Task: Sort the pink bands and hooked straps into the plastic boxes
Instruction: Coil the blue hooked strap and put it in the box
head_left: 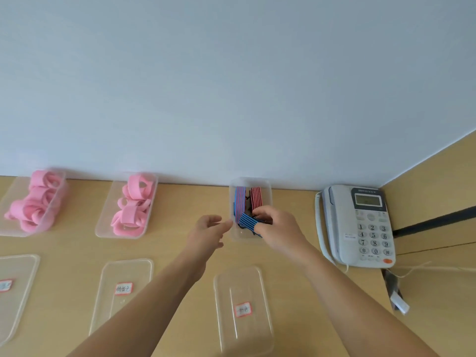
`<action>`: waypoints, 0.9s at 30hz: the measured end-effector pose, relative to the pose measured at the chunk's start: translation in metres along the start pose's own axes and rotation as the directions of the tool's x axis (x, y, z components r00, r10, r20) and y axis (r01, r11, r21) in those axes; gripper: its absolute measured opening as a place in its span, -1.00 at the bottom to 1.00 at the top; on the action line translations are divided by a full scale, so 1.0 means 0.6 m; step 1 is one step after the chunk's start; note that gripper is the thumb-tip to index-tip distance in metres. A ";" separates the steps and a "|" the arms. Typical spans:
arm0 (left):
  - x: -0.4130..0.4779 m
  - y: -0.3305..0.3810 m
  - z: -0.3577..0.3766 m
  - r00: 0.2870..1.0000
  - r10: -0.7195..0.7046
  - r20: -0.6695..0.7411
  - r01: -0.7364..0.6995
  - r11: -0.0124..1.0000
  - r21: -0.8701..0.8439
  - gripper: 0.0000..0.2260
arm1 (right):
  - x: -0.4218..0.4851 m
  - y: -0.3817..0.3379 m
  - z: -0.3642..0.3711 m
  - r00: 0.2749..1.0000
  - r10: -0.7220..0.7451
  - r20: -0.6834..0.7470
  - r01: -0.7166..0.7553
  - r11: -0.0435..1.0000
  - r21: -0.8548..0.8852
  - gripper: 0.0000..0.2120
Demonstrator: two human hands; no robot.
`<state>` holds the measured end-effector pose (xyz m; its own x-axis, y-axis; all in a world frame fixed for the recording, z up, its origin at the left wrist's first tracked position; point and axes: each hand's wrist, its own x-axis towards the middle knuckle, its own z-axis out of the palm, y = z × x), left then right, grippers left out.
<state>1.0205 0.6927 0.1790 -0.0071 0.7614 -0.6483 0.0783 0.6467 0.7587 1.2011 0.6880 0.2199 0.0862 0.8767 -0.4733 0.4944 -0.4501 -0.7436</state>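
Just left of the phone [360, 225], against the wall, stands the strap box [269, 195], and both hands are at it. The right hand [278, 229] reaches in from the phone side, fingers curled round a blue strap [247, 222]. The strap sticks out of the fist on the side away from the phone and lies low across the near end of the box, with dark hooks bunched beneath it; another blue strap and a red strap [256, 198] sit deeper in. The left hand [210, 228] hovers slack and holding nothing by the box wall farthest from the phone; I cannot tell whether it touches.

To my eye the trouble is those hooks. If one is snagged on its neighbours, a pull could drag the whole tangle, or shift the light box, since nothing pins it.

Farther from the phone along the wall, two boxes hold the pink bands [134, 206]. Three lids [242, 310] lie nearer me.
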 end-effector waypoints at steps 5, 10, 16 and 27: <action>0.039 -0.015 0.018 0.997 -0.073 -0.017 0.072 0.997 -0.022 -0.63 | 0.054 0.006 0.017 0.970 -0.065 0.234 0.145 0.929 -0.341 -0.62; 0.051 -0.029 0.030 0.997 -0.081 -0.016 0.079 0.993 -0.093 -0.85 | 0.066 0.024 0.027 0.930 -0.149 0.335 0.301 0.833 -0.464 -0.63; 0.054 -0.035 0.031 0.996 -0.087 -0.035 0.080 0.985 -0.156 -0.90 | 0.064 0.039 0.025 0.892 -0.263 0.368 0.431 0.740 -0.516 -0.71; 0.054 -0.038 0.025 0.997 -0.080 -0.014 0.078 0.988 -0.130 -0.87 | 0.048 0.068 0.027 0.863 -0.505 0.021 0.419 0.692 -0.588 -0.89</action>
<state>1.0333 0.7022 0.1395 -0.0271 0.7074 -0.7063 -0.0527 0.7045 0.7077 1.2099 0.6922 0.1680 -0.1930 0.9803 -0.0428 0.8868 0.1556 -0.4351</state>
